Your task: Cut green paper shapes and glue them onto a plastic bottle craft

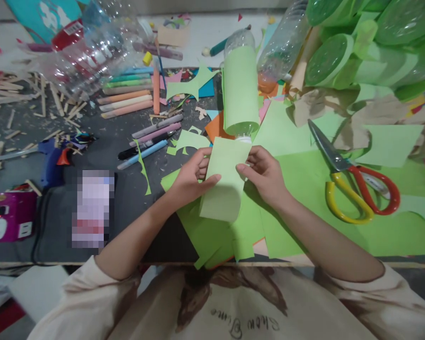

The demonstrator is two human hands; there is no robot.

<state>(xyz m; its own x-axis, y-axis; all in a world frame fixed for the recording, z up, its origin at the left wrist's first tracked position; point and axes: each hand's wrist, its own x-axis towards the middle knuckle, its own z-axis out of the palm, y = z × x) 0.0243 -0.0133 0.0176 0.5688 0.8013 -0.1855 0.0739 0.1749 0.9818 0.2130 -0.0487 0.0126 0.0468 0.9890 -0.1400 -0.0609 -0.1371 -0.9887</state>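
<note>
A light green sheet of paper (224, 200) is held between my two hands, over the green paper on the table. My left hand (194, 178) grips its left edge, the thumb lying on top. On the right edge, my right hand (260, 171) pinches it with the thumb in front and the fingers behind. Just beyond the sheet lies a clear plastic bottle (241, 87) wrapped in light green paper, its white cap toward me. Scissors (350, 174) with one red and one yellow handle rest to the right on green paper.
Markers (127, 101) and green paper scraps (191, 140) lie left of centre. Farther left are a blue glue gun (51, 163), a phone with a blurred screen (92, 208), a purple box (12, 215) and wooden sticks. Green-wrapped bottles (371, 61) are piled at the back right.
</note>
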